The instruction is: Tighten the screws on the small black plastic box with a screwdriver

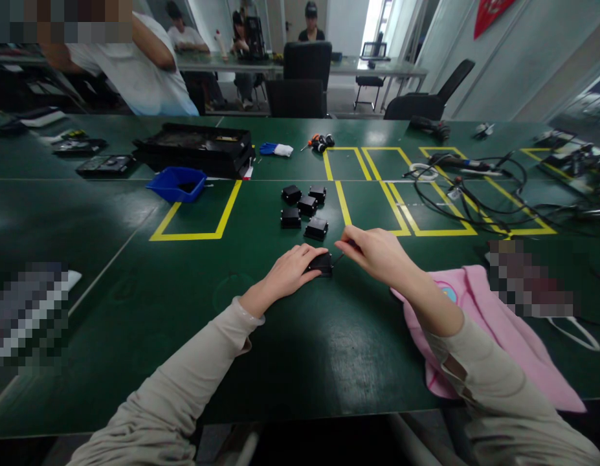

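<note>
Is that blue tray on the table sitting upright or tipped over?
Upright: the blue tray rests flat on the green table, its open side up. Whether it holds anything, I cannot tell.
</note>
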Available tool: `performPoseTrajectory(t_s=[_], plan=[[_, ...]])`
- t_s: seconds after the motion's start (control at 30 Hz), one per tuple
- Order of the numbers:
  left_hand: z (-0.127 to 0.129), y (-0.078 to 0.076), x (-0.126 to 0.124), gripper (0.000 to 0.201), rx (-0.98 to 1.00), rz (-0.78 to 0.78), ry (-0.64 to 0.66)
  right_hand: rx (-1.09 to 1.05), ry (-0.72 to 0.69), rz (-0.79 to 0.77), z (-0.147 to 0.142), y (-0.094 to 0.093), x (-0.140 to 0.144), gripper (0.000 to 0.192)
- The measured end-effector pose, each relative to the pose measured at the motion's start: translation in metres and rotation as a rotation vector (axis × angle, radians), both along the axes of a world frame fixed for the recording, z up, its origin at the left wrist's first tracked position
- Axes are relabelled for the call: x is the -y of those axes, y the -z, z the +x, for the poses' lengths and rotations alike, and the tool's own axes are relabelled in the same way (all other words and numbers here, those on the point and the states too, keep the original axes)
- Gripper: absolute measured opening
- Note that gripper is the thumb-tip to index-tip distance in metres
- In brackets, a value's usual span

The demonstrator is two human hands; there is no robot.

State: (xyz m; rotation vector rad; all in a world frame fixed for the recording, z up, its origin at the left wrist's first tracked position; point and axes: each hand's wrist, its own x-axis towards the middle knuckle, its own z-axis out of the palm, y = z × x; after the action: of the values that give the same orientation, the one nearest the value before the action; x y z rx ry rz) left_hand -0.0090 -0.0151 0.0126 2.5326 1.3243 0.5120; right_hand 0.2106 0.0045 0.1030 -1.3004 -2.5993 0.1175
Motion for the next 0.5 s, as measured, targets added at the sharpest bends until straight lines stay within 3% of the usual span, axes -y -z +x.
performPoseTrajectory(t_s=[0.17,0.5], plan=[[-0.0006,0.0007,-0.0001,0.046,-0.005,0.005,0.003,-0.01,-0.029,-0.025,-0.0014,-0.0029,0.0022,0.023],[-0.0011,0.0013,-0.0003,0.046,-0.003,0.009,0.005,0.009,-0.035,-0.036,-0.0007,-0.0023,0.0015,0.027]])
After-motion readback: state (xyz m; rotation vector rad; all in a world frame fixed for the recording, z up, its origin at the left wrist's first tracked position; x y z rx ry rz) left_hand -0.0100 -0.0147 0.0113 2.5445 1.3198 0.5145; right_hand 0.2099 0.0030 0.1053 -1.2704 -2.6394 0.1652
